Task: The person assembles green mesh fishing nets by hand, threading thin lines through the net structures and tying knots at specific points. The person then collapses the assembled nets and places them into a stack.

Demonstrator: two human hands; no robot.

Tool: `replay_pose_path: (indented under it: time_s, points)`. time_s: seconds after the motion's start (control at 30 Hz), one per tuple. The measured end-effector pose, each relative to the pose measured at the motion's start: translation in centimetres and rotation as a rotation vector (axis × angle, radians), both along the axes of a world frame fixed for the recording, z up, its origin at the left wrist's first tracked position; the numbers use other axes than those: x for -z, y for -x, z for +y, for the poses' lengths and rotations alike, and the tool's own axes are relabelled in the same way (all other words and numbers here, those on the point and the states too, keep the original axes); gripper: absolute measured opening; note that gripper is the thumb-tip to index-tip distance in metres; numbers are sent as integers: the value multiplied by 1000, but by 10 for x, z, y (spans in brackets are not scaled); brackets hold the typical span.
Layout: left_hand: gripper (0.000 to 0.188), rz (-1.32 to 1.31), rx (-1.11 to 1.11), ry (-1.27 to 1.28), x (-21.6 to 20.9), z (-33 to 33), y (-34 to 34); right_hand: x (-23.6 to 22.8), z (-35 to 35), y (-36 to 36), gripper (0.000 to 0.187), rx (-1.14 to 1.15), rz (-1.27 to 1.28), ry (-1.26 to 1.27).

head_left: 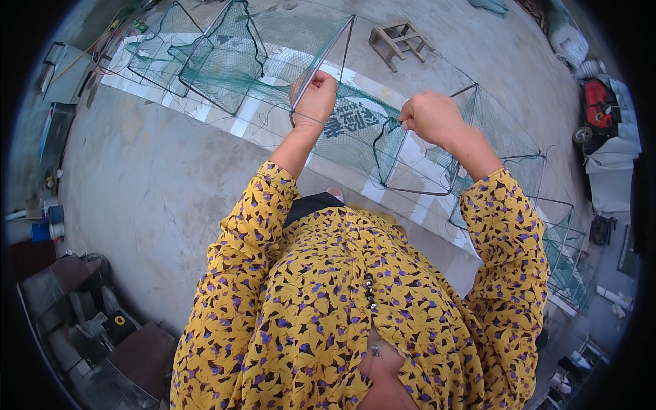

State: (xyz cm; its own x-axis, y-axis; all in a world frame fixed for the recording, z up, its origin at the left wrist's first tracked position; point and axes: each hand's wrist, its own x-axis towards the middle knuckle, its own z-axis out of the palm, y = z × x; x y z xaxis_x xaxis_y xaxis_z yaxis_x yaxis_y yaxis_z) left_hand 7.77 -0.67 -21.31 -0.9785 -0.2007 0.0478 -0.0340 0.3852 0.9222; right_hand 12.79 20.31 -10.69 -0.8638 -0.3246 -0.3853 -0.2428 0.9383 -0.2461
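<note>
A long green mesh fishing trap with square metal frames stretches across my view from the upper left to the lower right. My left hand is closed round the side of one dark metal frame, its fingers partly hidden by the back of the hand. To the right, my right hand pinches the green netting where it gathers near a dark cord edge. The mesh between both hands is drawn taut. Beneath it lies a white sheet with dark printing, on the concrete floor.
A small wooden stool stands beyond the trap. At the right are a red machine with a wheel and a pale covered object. Dark chairs stand at the lower left, with blue containers above them.
</note>
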Motion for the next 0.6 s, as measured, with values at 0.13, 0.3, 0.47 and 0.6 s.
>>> replay_pose_path:
  time_s: [0.13, 0.3, 0.47, 0.6]
  points:
    - [20, 36, 6, 21, -9, -1, 0, -6, -2, -3, 11, -1, 49, 19]
    - [19, 47, 0, 21, -11, -4, -3, -10, -7, -4, 12, 31, -38, 3]
    - [19, 14, -4, 6, -12, -5, -6, -10, -8, -7, 13, 27, -32, 6]
    - [20, 20, 7, -51, -12, -3, -5, -11, -6, -8, 13, 1, 21, 15]
